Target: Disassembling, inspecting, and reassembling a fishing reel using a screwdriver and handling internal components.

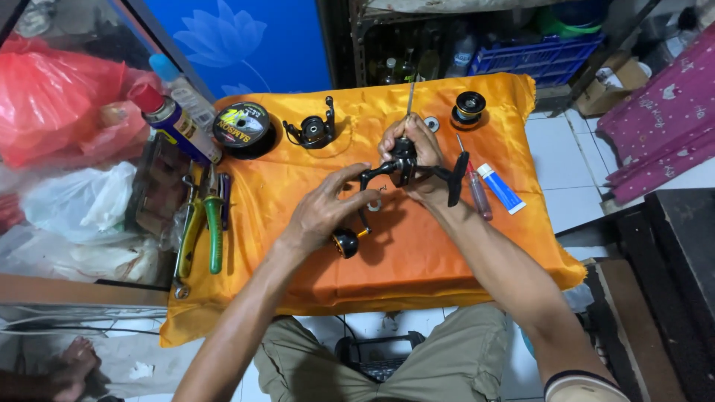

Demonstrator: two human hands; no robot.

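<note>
My right hand grips the black body of a fishing reel above an orange cloth, with the reel's thin shaft pointing away from me. My left hand rests its fingers on the reel's crank arm at the left side. The handle knob, black with a gold ring, hangs below my left hand. A black foot of the reel sticks out to the right of my right hand.
On the cloth lie a line spool, a black reel part, a black spool, a washer, a screwdriver and a blue-white tube. Pliers and a spray can sit at the left edge.
</note>
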